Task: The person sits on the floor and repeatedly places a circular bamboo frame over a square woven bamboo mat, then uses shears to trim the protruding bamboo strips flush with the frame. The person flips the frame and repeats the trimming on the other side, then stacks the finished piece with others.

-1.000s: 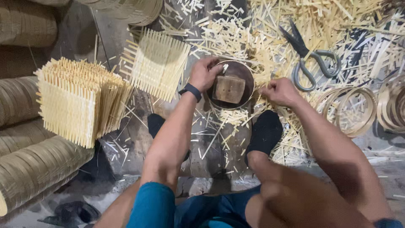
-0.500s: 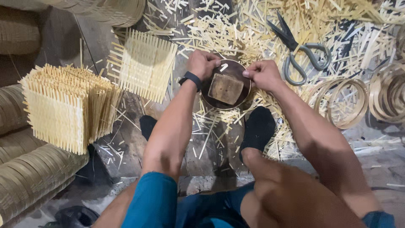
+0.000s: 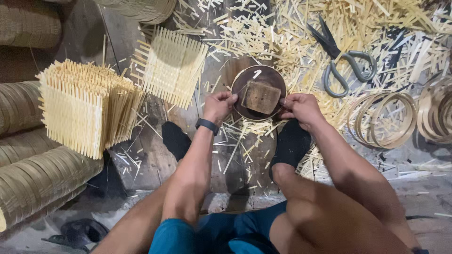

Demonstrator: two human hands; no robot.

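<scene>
A dark round wooden disc [image 3: 269, 80] with a square wooden block [image 3: 260, 97] fixed on top sits on the floor between my feet. My left hand [image 3: 218, 106], with a black band on its wrist, grips the disc's left rim. Gripping the right rim is my right hand [image 3: 300, 108]. Pale bamboo strips show under the disc's near edge.
A woven bamboo square [image 3: 170, 67] lies left of the disc, and a thick stack of such squares [image 3: 87, 107] stands further left. Large scissors [image 3: 340, 63] and bamboo hoops [image 3: 383, 119] lie to the right among scattered offcuts. Stacked woven baskets [image 3: 33, 174] fill the left edge.
My right hand has moved in from the strips at the right and closed on the disc's right rim. My left hand stays on the left rim.
</scene>
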